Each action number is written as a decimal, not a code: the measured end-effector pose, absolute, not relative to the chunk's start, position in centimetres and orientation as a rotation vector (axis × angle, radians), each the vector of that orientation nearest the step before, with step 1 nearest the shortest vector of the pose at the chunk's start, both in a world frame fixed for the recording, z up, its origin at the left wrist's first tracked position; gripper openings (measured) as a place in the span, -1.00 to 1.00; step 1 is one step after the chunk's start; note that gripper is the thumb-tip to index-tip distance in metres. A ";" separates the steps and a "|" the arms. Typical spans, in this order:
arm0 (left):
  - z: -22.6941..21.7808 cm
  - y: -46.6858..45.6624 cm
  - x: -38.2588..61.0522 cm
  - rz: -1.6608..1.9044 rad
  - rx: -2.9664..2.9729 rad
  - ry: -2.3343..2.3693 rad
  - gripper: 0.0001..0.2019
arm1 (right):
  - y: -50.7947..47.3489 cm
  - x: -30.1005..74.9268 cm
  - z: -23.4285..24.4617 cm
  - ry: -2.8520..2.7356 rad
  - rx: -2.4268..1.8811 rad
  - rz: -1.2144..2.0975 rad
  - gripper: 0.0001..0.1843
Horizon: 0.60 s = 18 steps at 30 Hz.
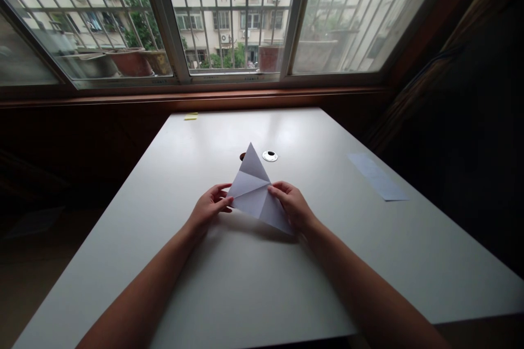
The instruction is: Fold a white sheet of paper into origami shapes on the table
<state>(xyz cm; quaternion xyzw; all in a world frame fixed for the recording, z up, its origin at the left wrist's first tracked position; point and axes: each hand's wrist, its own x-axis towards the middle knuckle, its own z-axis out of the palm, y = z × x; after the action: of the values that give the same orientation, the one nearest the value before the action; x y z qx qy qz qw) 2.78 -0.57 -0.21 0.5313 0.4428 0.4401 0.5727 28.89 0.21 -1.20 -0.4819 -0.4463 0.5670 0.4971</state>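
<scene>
A folded white paper (pixel 254 192) sits in the middle of the frame, held just above the white table (pixel 245 283). It looks like a triangle. Its sharp tip points up toward the window (pixel 229 16), and its long side runs from that tip down to the lower right. The left hand (pixel 208 208) pinches the paper's left corner with its fingers closed on it. The right hand (pixel 293 206) grips the right edge the same way. A small round cap (pixel 269 156) lies just past the tip. A flat paper strip (pixel 377 176) lies at the right.
</scene>
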 end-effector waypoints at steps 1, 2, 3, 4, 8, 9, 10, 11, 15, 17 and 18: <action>-0.2 -0.6 2.8 1.033 1.240 1.039 -0.46 | 0.2 28.9 -1.2 -1.095 -1.170 1.375 -0.64; -0.2 -0.6 2.8 1.037 1.235 1.043 -0.47 | 0.2 29.0 -1.2 -1.106 -1.177 1.384 -0.64; -0.2 -0.6 2.7 1.044 1.230 1.050 -0.47 | 0.2 29.0 -1.1 -1.116 -1.187 1.393 -0.64; -0.1 -0.6 2.7 1.055 1.227 1.060 -0.48 | 0.2 29.1 -1.1 -1.126 -1.197 1.400 -0.64; -0.2 -0.5 2.6 1.139 1.223 1.129 -0.52 | 0.1 29.2 -0.7 -1.185 -1.211 1.412 -0.64; -0.2 -0.4 2.5 1.166 1.214 1.145 -0.52 | 0.1 29.2 -0.6 -1.206 -1.205 1.412 -0.64; -0.3 -0.3 2.5 1.191 1.200 1.156 -0.53 | 0.1 29.2 -0.6 -1.229 -1.199 1.410 -0.64; -0.3 -0.3 2.5 1.211 1.184 1.163 -0.53 | 0.2 29.2 -0.6 -1.252 -1.196 1.406 -0.64; -0.5 -0.2 2.4 1.246 1.123 1.161 -0.53 | 0.3 29.3 -0.7 -1.289 -1.180 1.404 -0.65; -0.6 -0.1 2.4 1.241 1.104 1.137 -0.51 | 0.3 29.5 -0.8 -1.260 -1.174 1.411 -0.65; -0.6 -0.1 2.4 1.235 1.096 1.118 -0.50 | 0.3 29.6 -0.8 -1.237 -1.174 1.417 -0.65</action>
<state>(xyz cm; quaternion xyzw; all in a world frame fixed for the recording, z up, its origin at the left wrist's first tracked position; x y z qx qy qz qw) 2.45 -0.12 -0.59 0.4618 0.4709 0.5200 0.5428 29.58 0.33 -0.78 -0.4739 -0.4995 0.5719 0.4459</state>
